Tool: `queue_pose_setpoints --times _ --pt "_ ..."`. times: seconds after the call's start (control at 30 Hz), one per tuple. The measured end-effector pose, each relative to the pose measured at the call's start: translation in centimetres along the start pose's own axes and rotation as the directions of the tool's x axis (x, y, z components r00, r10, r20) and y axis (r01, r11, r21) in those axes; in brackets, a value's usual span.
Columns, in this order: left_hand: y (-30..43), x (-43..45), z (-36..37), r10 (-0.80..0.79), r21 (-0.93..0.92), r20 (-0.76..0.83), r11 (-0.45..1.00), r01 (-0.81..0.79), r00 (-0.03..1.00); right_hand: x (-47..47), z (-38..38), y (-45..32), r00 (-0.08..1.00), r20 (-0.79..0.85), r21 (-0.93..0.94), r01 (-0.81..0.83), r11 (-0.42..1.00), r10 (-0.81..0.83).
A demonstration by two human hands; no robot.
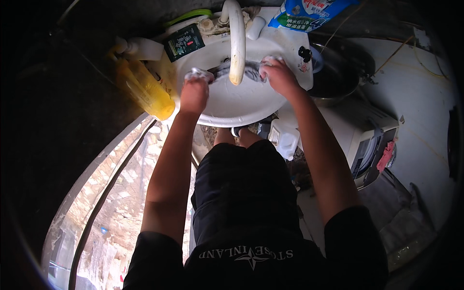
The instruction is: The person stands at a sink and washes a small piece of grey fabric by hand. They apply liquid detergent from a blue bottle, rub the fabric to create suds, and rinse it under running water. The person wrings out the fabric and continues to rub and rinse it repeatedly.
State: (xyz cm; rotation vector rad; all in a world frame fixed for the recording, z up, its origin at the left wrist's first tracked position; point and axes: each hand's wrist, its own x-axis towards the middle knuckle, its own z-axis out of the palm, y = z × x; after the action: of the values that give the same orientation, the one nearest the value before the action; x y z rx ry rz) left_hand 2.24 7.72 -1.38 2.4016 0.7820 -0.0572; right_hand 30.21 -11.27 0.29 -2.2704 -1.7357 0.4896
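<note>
A dark, wet, soapy cloth stretches across the back of a white ceramic washbasin. My left hand grips its left end, and my right hand grips the other. White suds cover the fingers of both hands. The curved white spout of a faucet hangs in front of the cloth and hides part of its middle. No stream of water can be seen coming from it.
Left of the basin are a yellow bottle, a white bottle and a dark green sachet. A white soap bar and a blue detergent bag sit behind. At right are a dark pan and a washing machine.
</note>
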Motion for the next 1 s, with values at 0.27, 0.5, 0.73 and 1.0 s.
queue_pose_setpoints --times 0.27,0.5,0.73,1.0 --pt "1.9 -2.6 0.7 -0.043 0.392 0.334 0.915 -0.097 0.942 2.6 4.5 -5.8 0.765 0.22 -0.204 -0.57 0.796 0.605" --pt "1.5 -2.9 0.6 0.112 0.486 0.363 0.824 -0.29 0.925 4.6 5.6 -7.1 0.822 0.161 -0.186 -0.518 0.835 0.546" --pt "1.7 -1.6 2.8 -0.037 0.363 0.501 0.916 -0.171 0.864 4.8 22.1 -3.6 0.958 -0.013 -0.05 -0.286 0.957 0.285" --pt "2.3 -1.5 -0.4 -0.066 0.383 0.632 0.893 -0.237 0.772 6.7 16.7 -7.3 0.989 0.067 0.07 -0.138 0.988 0.133"
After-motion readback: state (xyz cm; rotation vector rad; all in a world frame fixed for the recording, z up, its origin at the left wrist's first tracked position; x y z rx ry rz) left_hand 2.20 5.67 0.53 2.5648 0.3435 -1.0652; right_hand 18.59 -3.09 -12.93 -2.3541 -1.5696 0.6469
